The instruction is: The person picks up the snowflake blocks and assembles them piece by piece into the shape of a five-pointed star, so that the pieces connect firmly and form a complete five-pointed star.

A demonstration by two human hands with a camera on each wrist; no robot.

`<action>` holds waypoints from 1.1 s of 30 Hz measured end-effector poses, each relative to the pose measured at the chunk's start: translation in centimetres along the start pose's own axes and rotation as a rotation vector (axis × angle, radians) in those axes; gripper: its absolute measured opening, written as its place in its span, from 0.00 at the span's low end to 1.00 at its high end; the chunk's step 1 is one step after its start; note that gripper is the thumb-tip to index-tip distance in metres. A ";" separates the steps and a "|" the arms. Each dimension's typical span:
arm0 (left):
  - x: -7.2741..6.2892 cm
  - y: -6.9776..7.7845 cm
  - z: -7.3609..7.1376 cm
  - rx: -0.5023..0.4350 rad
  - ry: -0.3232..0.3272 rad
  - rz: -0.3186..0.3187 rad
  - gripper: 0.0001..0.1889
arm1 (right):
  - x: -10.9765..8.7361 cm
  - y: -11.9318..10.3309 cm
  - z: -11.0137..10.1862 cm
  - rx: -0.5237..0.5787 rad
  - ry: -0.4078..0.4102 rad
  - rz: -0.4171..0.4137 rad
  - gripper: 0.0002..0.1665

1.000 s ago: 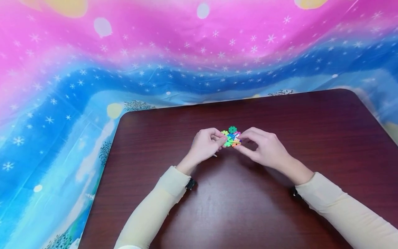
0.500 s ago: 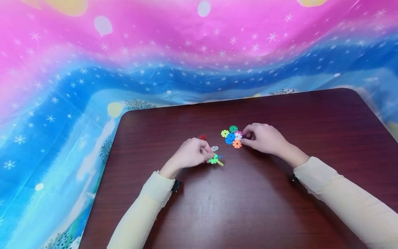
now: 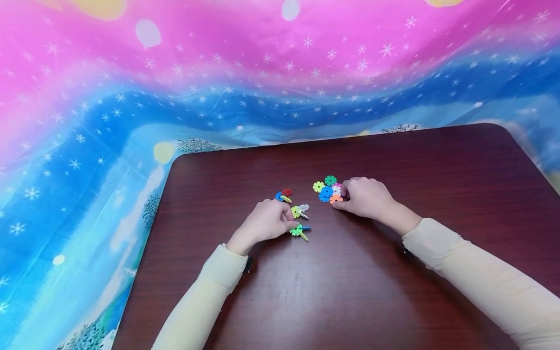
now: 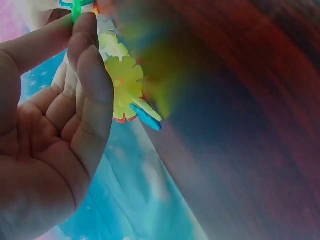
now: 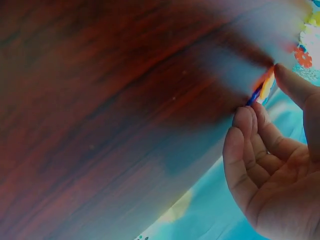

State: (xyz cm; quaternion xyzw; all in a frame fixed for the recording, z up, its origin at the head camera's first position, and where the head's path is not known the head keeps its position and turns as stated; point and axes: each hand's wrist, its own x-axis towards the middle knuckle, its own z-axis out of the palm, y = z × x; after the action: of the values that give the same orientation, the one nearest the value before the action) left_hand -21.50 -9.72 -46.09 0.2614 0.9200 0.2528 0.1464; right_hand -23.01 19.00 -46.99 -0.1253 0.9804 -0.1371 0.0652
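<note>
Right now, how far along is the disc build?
Looks done: the blue-red group and yellow-white group lie apparently assembled on the table, apart from the disc cluster. In hand: left hand pinches the green disc, blue and yellow pieces jutting from it; right hand holds the cluster's edge. Probably remaining: releasing that disc, then maybe joining groups and cluster, since a gap separates them.

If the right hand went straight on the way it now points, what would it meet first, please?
It would probably push at once into the cluster of multicoloured, round, notched plastic discs that the right hand touches. The orange disc sits by the thumb, though depth leaves exact contact uncertain.
</note>
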 end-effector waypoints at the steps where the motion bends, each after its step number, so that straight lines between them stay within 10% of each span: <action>1: 0.0 0.0 0.0 0.016 0.009 -0.004 0.09 | 0.0 0.0 0.0 0.001 -0.003 0.004 0.23; 16: 0.5 1.7 -2.0 0.107 0.104 0.073 0.05 | -0.8 1.6 -0.3 0.140 0.021 -0.064 0.13; 33: 7.3 5.4 0.5 0.509 0.091 0.106 0.32 | -2.7 2.1 -1.4 0.251 0.113 -0.077 0.09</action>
State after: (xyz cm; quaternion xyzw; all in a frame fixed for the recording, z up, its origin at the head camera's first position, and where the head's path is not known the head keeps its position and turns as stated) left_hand -25.12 -1.45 -44.57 0.3258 0.9446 0.0318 0.0212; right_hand -21.09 21.97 -46.03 -0.1456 0.9522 -0.2679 0.0197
